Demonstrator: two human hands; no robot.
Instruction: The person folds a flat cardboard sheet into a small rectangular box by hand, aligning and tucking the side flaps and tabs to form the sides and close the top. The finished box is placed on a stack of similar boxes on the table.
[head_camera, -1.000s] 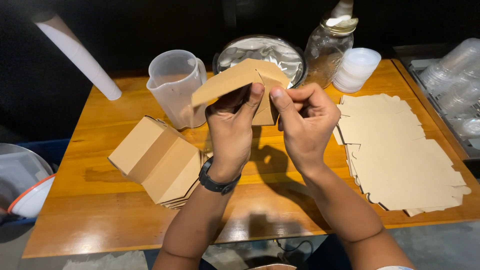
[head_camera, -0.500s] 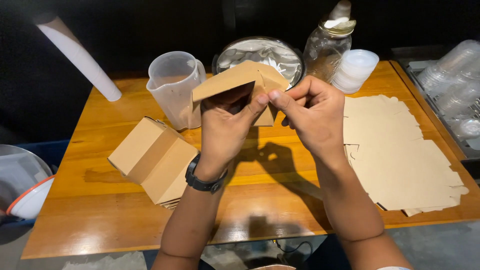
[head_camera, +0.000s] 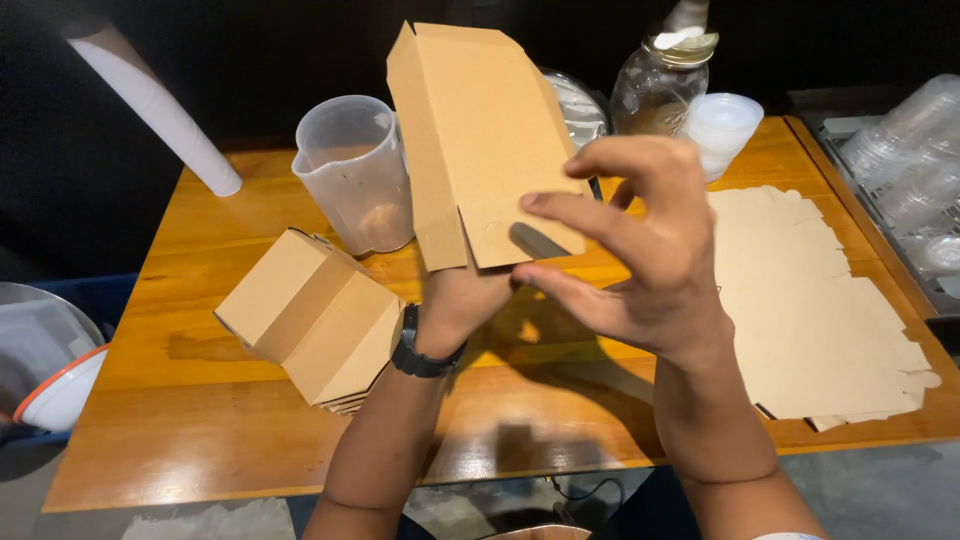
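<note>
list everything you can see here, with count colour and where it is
cardboard box: 1, brown, held upright above the table centre
folded boxes: a stack, brown, table left
flat cardboard blanks: a stack, tan, table right
measuring jug: 1, clear plastic, behind the held box, left
glass jar: 1, clear, table back
small tubs: a stack, white, beside the jar
plastic cups: stacks, clear, far right
table: 1, orange-brown wood
wristwatch: 1, black, left wrist
left hand: under the box, gripping its lower end
right hand: fingers spread at the box's lower flap
</note>
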